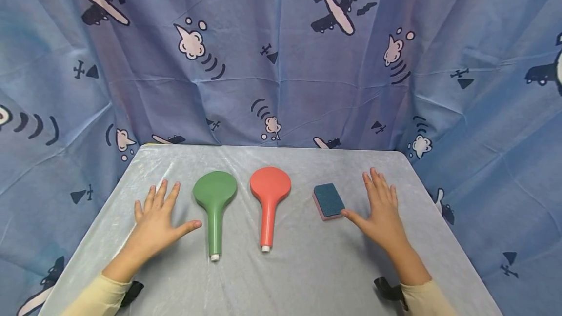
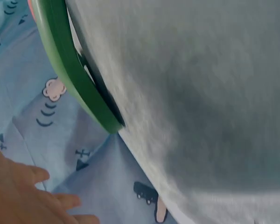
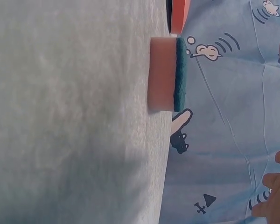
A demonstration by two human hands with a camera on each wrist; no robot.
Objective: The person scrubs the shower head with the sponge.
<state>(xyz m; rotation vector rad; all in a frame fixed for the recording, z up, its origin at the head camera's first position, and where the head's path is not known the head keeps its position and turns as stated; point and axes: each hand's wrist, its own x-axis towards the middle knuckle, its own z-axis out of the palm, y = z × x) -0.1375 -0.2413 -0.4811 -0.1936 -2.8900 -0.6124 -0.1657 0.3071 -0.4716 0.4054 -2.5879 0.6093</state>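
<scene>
A green handheld shower head (image 1: 215,194) and a red handheld shower head (image 1: 270,187) lie side by side on the table, round heads pointing away and white-tipped handles toward me. To their right sits a sponge (image 1: 329,201) with a dark blue-green scouring top and a pink underside, seen edge-on in the right wrist view. My left hand (image 1: 154,223), fingers spread, hovers left of the green shower head and holds nothing. My right hand (image 1: 381,211) is likewise spread and empty. Its thumb tip appears beside the sponge's near right corner; whether they touch, I cannot tell.
A pale grey covering lies over the table (image 1: 290,286), whose far edge runs close to a blue curtain (image 1: 246,52) printed with airplanes and clouds. The curtain also hangs along both sides. Black straps (image 1: 388,289) show at both wrists, next to the light sleeves.
</scene>
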